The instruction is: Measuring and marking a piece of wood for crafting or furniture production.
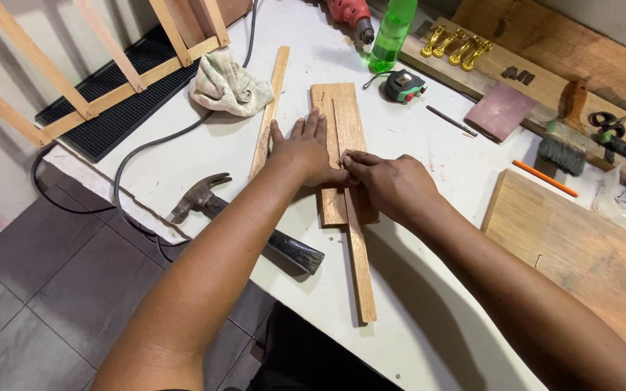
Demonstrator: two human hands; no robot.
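We had the left hand (304, 148) flat and open, fingers spread, pressing the short wooden board (342, 119) onto the white table (414, 181). Right hand (393, 185) sat just beside it, fingertips pinched on the thin wood strip (360, 253) lying lengthwise over the board, strip's near end overhanging toward us. Hammer (215, 203) lay near the left forearm at the table edge. Second strip (269, 108), rag (227, 87), tape measure (403, 85) sat further back
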